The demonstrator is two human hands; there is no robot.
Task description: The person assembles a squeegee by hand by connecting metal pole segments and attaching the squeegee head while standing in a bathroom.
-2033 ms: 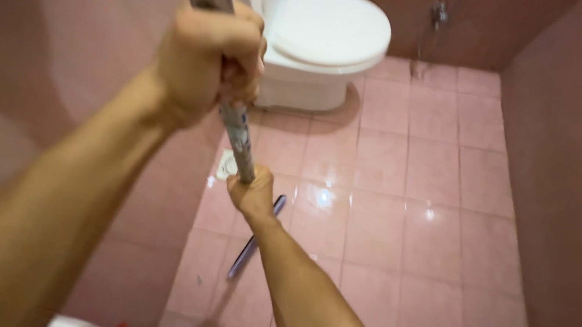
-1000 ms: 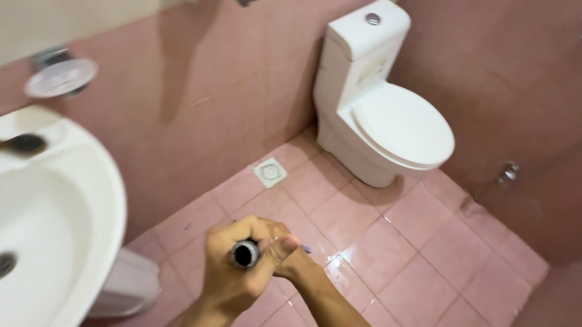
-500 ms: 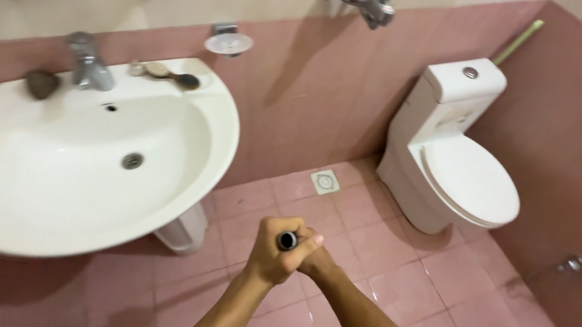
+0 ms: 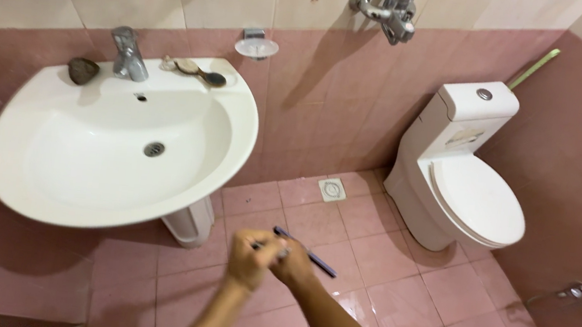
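from the head camera i see both hands bunched together low in the middle of the pink tiled floor, wrapped around the top of a long grey metal handle. my left hand is curled shut on the near end, and my right hand is fisted round it just beside, the two touching. the dark lower length of the handle slants out past the knuckles to the right, over the floor tiles; i cannot tell where its far end rests.

to the left, the white oval ceramic washbasin hangs off the pink wall, its bowl holding nothing but the drain. on its back rim lie a dark round stone at the left of the chrome tap and a brush with a pale handle at the right. a small clear soap dish sits on the wall above the rim's right corner.

at the right wall stands the white toilet with its lid closed. a square white floor drain lies between basin pedestal and toilet, at the foot of the back wall. bare tiles run from my hands to the toilet and the right wall.
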